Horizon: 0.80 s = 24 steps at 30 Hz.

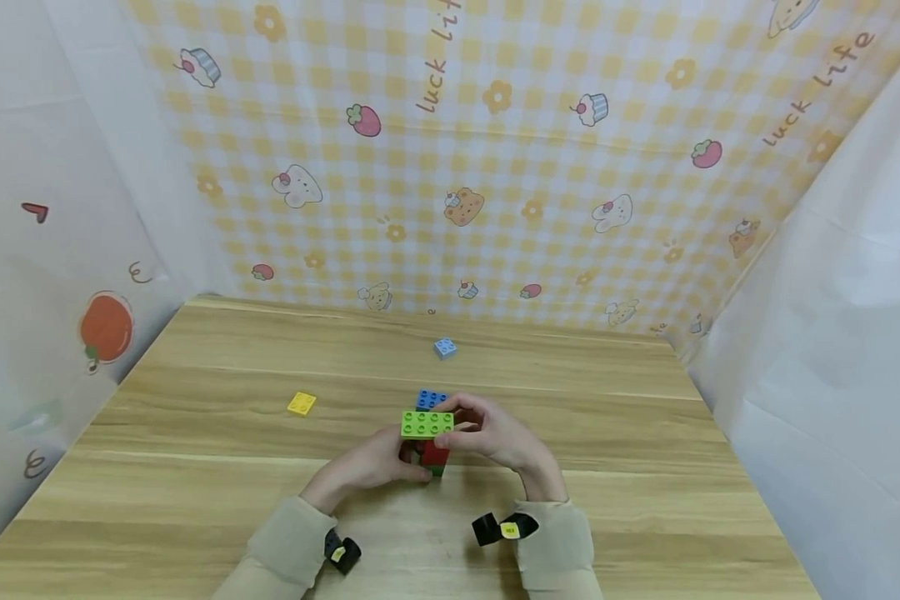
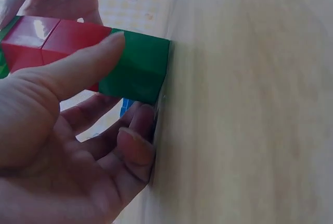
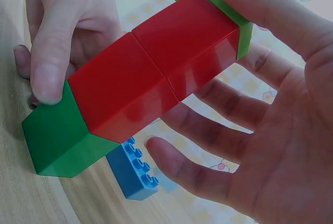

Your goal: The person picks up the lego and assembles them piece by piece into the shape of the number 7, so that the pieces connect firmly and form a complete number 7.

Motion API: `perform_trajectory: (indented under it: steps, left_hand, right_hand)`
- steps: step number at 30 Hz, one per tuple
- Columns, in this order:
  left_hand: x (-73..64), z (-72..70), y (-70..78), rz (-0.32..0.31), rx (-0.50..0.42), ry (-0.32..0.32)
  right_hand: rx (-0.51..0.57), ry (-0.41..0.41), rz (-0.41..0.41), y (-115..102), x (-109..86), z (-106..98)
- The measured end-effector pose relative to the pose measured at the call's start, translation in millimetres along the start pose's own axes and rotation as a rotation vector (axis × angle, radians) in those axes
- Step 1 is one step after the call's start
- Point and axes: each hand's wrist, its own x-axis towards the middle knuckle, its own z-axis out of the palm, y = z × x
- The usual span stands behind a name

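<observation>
A small upright tower stands on the wooden table between both hands. At its foot is a dark green brick, with a lower red brick and an upper red brick stacked above. A wider lime green studded plate caps the tower and overhangs one side. My left hand grips the dark green brick low down, its thumb across that brick's face. At the top, my right hand pinches the lime plate by its right end, the other fingers curving behind the tower.
Just behind the tower lies a blue studded brick, partly covered by the right fingers. Farther back sits a light blue brick. A flat yellow plate lies to the left. A checked cloth hangs behind the table.
</observation>
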Motion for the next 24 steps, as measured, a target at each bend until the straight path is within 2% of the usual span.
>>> perform_trajectory:
  steps: [10, 13, 19, 24]
  left_hand:
    - [-4.3, -16.3, -4.4, -0.027, -0.051, -0.014]
    - [-8.5, -25.9, -3.2, -0.041, -0.011, 0.011]
    - [-19.2, -49.2, 0.9, -0.078, 0.083, 0.100]
    - [-31.8, -67.8, 0.7, -0.100, 0.195, 0.173]
  right_hand:
    - [-0.036, -0.005, -0.059, 2.6, -0.4, -1.4]
    - [-0.025, -0.008, -0.056, 2.4, -0.1, -1.0]
    - [-0.015, -0.004, -0.032, 2.4, 0.0, -0.9]
    - [-0.016, -0.003, -0.027, 1.9, -0.1, -0.8]
